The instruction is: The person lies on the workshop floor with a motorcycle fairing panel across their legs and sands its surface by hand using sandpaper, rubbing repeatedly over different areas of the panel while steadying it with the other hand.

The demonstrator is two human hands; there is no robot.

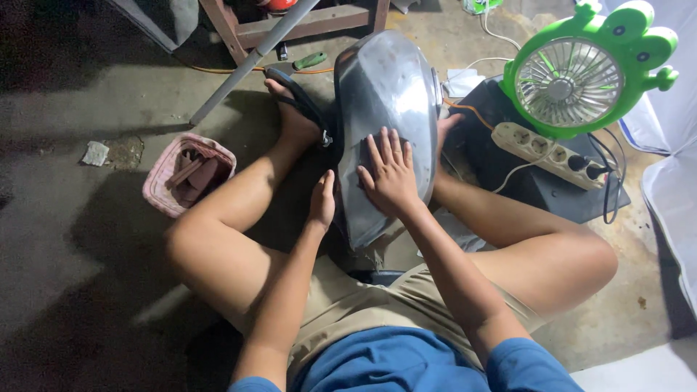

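Currently the person sits on the concrete floor (65, 239) with legs spread, and a grey metal fuel tank (385, 94) stands tilted between them, its far end propped near the left foot in a black sandal (294, 94). That wedging between the legs likely keeps the rounded shell from rolling. The right hand (392, 174) lies flat on the tank's upper face, fingers spread and extended, palm pressing on what may be a small sheet against the metal; whether anything is under the palm cannot be told. The left hand (321, 199) rests against the tank's left edge, fingers straight and together, bracing rather than clasping. The tank surface is dull, smooth, scuffed in patches, with a curved teardrop form and a hard rim on the right side. Left of the knee sits a pink woven basket (163, 192) holding brownish strips. To the right, a green frog-shaped fan (581, 72) stands on a dark flat board (566, 199), likely aimed at the worker, beside a white power strip (541, 149) with black plugs. A grey pipe (247, 65) leans across the floor above.
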